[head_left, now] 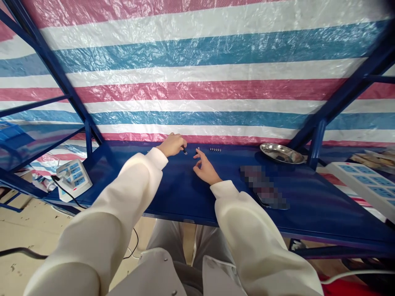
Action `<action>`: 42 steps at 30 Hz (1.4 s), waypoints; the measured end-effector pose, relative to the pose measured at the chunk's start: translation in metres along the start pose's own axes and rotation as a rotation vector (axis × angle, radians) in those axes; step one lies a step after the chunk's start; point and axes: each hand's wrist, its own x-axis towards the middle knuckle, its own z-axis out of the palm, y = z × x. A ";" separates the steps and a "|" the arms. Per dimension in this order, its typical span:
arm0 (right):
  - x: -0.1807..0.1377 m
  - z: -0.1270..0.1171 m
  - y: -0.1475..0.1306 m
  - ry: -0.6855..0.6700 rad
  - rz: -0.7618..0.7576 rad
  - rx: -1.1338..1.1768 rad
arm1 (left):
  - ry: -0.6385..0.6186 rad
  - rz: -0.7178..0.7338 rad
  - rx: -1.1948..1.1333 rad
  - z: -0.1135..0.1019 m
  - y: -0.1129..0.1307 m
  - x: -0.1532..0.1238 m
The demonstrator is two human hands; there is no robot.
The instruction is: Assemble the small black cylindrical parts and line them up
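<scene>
My left hand [173,144] is curled into a loose fist near the back of the blue metal shelf [173,193], gripping a small dark tool whose tip [184,151] points down at the shelf. My right hand [205,167] rests just to its right, fingers pinched together beside a tiny metal piece [198,149]; what the fingers hold is too small to name. A short row of small metal parts [215,150] lies a little further right. Both arms wear cream sleeves.
A shallow metal dish [281,153] sits at the back right beside a blue upright post [315,142]. A white power strip [73,177] lies at the shelf's left end, another [364,183] at the right. A striped tarp [197,74] hangs behind.
</scene>
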 end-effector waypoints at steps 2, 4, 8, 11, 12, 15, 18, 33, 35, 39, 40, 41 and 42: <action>-0.001 -0.001 0.000 -0.006 0.005 -0.006 | -0.078 -0.019 0.105 -0.006 -0.011 0.003; -0.001 0.000 0.001 -0.015 -0.006 -0.008 | -0.140 -0.046 0.195 -0.007 -0.021 0.002; -0.001 0.003 0.003 -0.035 -0.031 -0.021 | -0.207 -0.071 0.300 -0.002 -0.033 -0.007; -0.001 0.004 0.004 -0.039 -0.044 -0.027 | -0.225 -0.060 0.354 0.001 -0.036 -0.011; -0.001 0.004 0.004 -0.041 -0.045 -0.029 | -0.228 -0.058 0.374 0.002 -0.036 -0.012; -0.001 0.003 0.005 -0.051 -0.040 -0.036 | -0.246 -0.071 0.415 0.003 -0.036 -0.013; -0.001 0.003 0.004 -0.060 -0.037 -0.045 | -0.236 -0.097 0.361 0.005 -0.038 -0.015; 0.000 0.001 0.003 -0.090 -0.086 -0.111 | -0.329 -0.142 0.428 0.004 -0.041 -0.023; 0.000 0.001 0.003 -0.089 -0.091 -0.114 | -0.355 -0.149 0.444 0.002 -0.038 -0.023; 0.000 0.000 0.003 -0.090 -0.085 -0.129 | -0.392 -0.164 0.468 -0.002 -0.033 -0.023; 0.000 0.000 0.002 -0.090 -0.080 -0.134 | -0.398 -0.167 0.469 -0.002 -0.033 -0.023; 0.000 0.000 0.002 -0.091 -0.077 -0.140 | -0.401 -0.169 0.469 -0.002 -0.032 -0.023; 0.000 0.000 0.002 -0.090 -0.076 -0.146 | -0.402 -0.170 0.469 -0.002 -0.032 -0.024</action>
